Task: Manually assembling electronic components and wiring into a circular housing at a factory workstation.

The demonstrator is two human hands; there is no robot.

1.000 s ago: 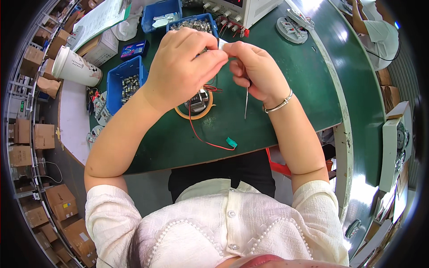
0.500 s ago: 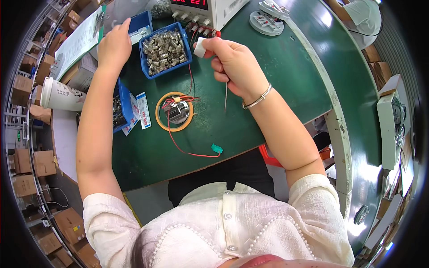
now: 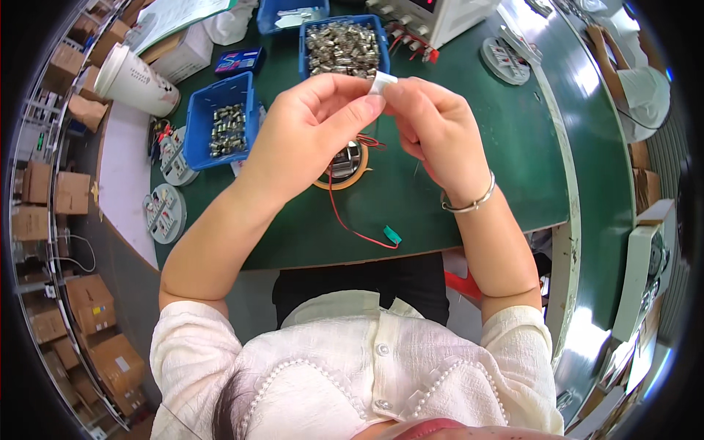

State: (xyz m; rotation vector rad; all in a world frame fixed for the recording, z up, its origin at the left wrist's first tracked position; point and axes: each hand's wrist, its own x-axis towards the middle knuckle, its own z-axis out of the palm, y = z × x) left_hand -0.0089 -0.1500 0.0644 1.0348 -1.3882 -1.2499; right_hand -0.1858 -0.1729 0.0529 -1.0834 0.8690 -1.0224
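Note:
My left hand and my right hand meet above the middle of the bench. Thumbs and fingertips of both pinch one small white slip, whose exact kind I cannot make out. Just beyond it stands a blue bin heaped with small glass-and-metal bulbs. Below my hands lies a yellow ring around a round metal piece, partly hidden by my left hand. A red wire runs from there to a green clip near the bench's front edge.
Left of my hands is a second blue bin with similar bulbs. Round white plates with small parts and a lidded paper cup stand further left. A power supply is at the back; another person is at far right.
My left hand has come back from the far left to meet my right hand and now grips the white slip too. The view has shifted, showing more of the left bin.

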